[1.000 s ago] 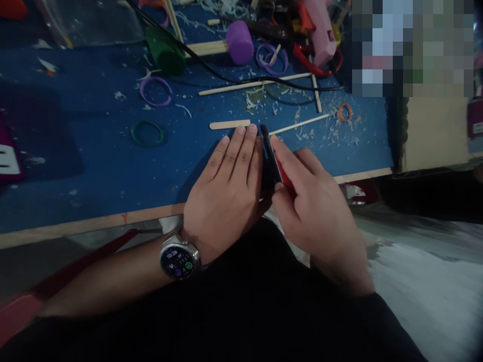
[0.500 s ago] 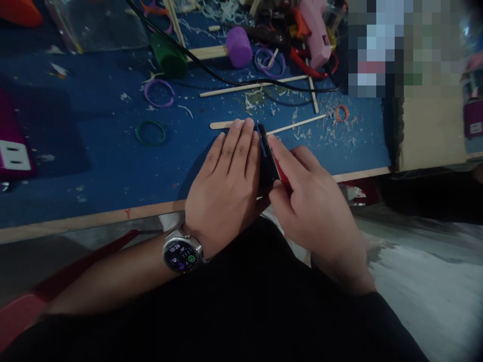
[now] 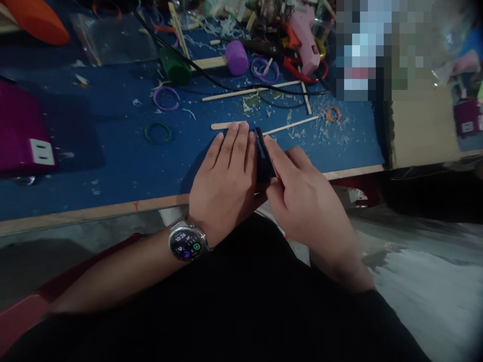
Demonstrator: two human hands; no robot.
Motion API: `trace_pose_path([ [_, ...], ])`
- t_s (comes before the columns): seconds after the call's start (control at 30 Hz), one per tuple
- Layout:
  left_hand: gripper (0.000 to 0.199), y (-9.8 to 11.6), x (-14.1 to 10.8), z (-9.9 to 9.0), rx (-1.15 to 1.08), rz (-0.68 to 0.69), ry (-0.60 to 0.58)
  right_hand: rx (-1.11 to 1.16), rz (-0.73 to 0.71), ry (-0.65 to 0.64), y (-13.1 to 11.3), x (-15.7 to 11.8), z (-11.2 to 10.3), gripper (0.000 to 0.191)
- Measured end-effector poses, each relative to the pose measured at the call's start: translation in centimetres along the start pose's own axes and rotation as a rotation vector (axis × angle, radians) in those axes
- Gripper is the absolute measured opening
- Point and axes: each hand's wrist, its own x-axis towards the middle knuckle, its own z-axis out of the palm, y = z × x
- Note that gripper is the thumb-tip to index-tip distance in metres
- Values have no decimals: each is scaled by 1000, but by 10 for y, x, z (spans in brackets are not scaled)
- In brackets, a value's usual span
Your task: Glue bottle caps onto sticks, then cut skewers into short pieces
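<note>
My left hand [image 3: 225, 166], with a watch on its wrist, lies flat on the table with its fingers stretched out. Its fingertips press down on a wooden craft stick [image 3: 221, 126], whose rounded left end sticks out; the hand covers much of the rest. Just to the right, my right hand [image 3: 298, 183] is closed around a black and red cutter knife [image 3: 266, 151], the index finger stretched along it. The knife's front end is beside my left fingers, near the stick's covered part. A thin wooden skewer [image 3: 292, 124] lies beyond my right hand.
On the blue table [image 3: 124, 171] are a green ring [image 3: 157, 133], a purple ring [image 3: 166, 98], an orange ring [image 3: 333, 114] and white shavings. Behind them lie a black cable [image 3: 217, 79], a purple cap [image 3: 237, 58] and a pink glue gun [image 3: 307, 42]. A magenta box [image 3: 20, 128] stands left.
The camera view has shifted slightly, bringing more of the magenta box into sight. Both hands keep nearly the same pose over the stick, with the knife still in my right hand.
</note>
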Motion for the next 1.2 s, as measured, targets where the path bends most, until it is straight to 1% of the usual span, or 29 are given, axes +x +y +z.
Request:
trace_pose_path([
  [0.17, 69, 0, 0, 4, 43, 16, 8, -20, 13, -1, -1, -6, 2, 70],
  [0.3, 68, 0, -1, 7, 38, -2, 33, -13, 0, 21, 0, 1, 5, 69],
  [0.47, 67, 0, 0, 6, 49, 4, 15, -20, -3, 32, 2, 8, 7, 71],
  [0.77, 77, 0, 1, 4, 82, 26, -9, -27, -7, -18, 1, -12, 1, 69],
  [0.87, 80, -1, 0, 5, 84, 25, -18, 9, -35, 19, 4, -12, -2, 68],
  [1.03, 87, -1, -2, 6, 120, 50, -7, 54, -47, 139, 15, -14, -8, 67],
  [1.2, 72, 0, -5, 3, 92, 41, -20, 37, 25, 210, 22, -18, -5, 60],
])
